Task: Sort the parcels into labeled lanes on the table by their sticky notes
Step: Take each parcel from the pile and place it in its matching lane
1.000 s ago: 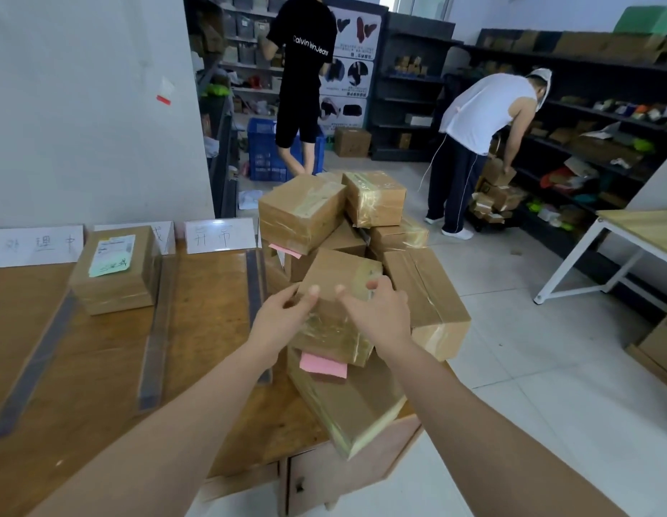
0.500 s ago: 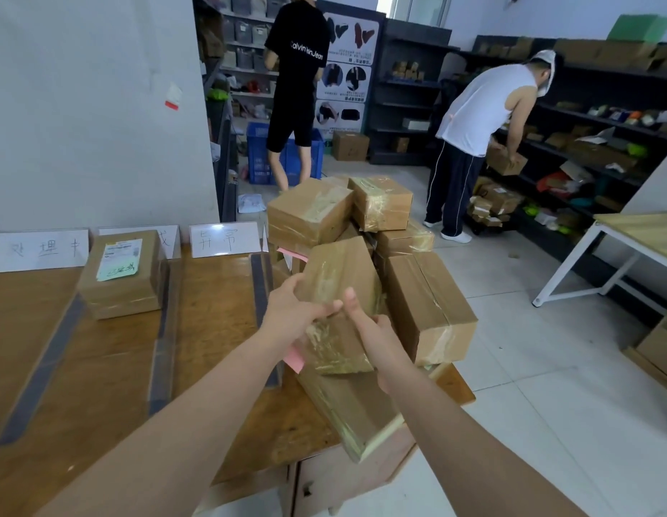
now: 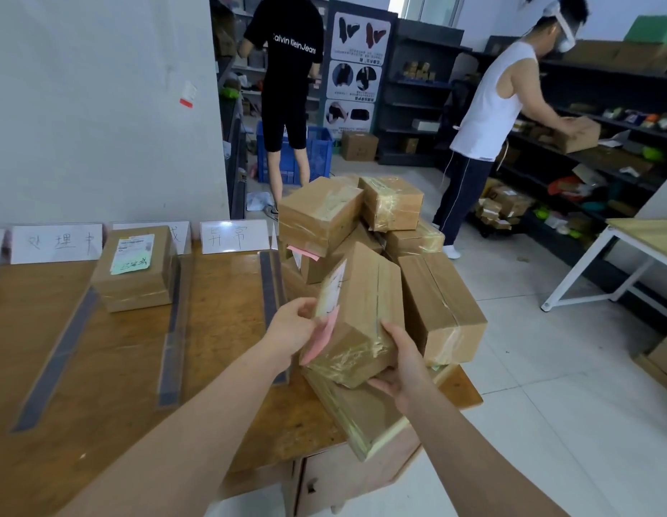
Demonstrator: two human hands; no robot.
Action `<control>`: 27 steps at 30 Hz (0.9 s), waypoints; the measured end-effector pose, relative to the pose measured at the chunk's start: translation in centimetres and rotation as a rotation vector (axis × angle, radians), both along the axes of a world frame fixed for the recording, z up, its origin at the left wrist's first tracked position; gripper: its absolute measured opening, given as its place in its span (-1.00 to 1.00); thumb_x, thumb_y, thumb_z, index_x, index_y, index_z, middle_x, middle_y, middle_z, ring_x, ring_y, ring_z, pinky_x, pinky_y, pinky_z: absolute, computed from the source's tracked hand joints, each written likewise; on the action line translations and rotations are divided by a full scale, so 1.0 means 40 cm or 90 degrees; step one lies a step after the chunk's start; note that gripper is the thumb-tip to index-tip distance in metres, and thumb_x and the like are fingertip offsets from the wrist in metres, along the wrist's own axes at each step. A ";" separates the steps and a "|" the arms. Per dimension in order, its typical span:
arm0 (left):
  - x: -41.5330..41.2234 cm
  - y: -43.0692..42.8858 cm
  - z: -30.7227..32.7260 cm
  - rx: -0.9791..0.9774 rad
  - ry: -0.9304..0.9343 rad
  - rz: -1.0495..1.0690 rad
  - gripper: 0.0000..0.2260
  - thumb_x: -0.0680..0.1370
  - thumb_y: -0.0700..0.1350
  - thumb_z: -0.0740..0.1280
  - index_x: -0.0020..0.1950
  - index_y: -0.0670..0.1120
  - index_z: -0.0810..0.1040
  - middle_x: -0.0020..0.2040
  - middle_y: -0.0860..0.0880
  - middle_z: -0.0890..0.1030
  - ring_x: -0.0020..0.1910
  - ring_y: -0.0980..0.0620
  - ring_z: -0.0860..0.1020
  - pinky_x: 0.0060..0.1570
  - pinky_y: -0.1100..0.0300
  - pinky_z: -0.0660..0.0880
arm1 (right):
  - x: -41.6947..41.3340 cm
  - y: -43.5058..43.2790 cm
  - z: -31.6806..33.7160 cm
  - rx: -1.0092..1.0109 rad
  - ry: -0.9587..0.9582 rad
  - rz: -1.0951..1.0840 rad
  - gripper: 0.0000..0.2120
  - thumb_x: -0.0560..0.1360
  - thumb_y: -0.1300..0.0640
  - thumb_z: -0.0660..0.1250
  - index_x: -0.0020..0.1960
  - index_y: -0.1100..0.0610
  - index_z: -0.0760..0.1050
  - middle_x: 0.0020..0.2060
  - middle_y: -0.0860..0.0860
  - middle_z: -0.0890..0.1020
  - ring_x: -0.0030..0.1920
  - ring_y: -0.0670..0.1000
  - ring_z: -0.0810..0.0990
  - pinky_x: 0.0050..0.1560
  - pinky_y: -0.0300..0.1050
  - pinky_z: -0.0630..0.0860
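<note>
Both busy: left grip [image 3: 290, 330] curled round the near left edge of the parcel [image 3: 361, 311], palm touching the pink sticky note [image 3: 324, 339]; right grip [image 3: 402, 371] cupped under the near right corner, fingers wrapped beneath. Parcel tilted on end between the two, just above or resting on a flat parcel [image 3: 365, 412] overhanging the surface [image 3: 220, 330] edge; impossible to tell which.

Best done by turning the noted face up toward the eyes, easing the left grip off the note to bare the writing, and bearing the weight from below with the right. Probably slippery under all that tape, so better squeezed at the corners than on the flat faces. Better lifted straight up too, to avoid nudging the leaning pile [image 3: 391, 207] just beyond.

Brown cardboard, oblong, bound in glossy clear tape, crinkled at the near end. White shipping label [image 3: 333, 289] on the left face, pink note hanging below it, writing too small to read.

Left of the left grip, grey lane strips [image 3: 272, 292]. Further left and beyond, a sorted parcel [image 3: 137, 289] with a green note [image 3: 132, 263] on top, lying in the middle lane. Farthest, white lane signs [image 3: 233, 236] propped against the wall.
</note>
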State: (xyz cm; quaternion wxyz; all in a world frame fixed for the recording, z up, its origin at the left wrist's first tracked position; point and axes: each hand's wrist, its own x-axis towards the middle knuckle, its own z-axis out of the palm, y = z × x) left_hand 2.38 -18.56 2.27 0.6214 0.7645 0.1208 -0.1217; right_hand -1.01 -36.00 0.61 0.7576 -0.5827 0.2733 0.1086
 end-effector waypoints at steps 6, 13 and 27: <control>-0.021 0.015 -0.014 -0.162 0.144 -0.003 -0.51 0.46 0.12 0.44 0.28 -0.11 0.50 0.05 -0.07 0.68 0.09 -0.10 0.62 0.21 -0.16 0.51 | -0.005 -0.015 -0.027 0.158 -0.044 -0.022 -0.57 0.50 -0.06 0.37 0.30 0.07 0.46 0.17 0.14 0.64 0.15 0.19 0.63 0.16 0.23 0.56; -0.052 0.013 0.004 -0.186 0.002 0.105 -0.71 0.65 -0.08 0.23 0.37 -0.04 0.39 0.10 -0.02 0.65 0.06 -0.02 0.63 0.04 -0.01 0.60 | 0.016 -0.016 0.002 -0.012 -0.192 -0.022 -0.56 0.56 0.18 0.26 0.41 -0.10 0.43 0.26 -0.03 0.58 0.23 0.01 0.56 0.28 0.10 0.49; -0.187 0.136 0.049 -0.130 -0.164 0.315 -0.69 0.62 -0.08 0.29 0.36 0.05 0.42 0.17 0.00 0.63 0.09 0.03 0.61 -0.08 0.14 0.56 | -0.002 0.170 0.083 -0.139 -0.343 0.250 -0.11 0.27 -0.28 0.45 0.50 -0.06 0.23 0.42 -0.06 0.41 0.40 0.01 0.39 0.42 0.11 0.36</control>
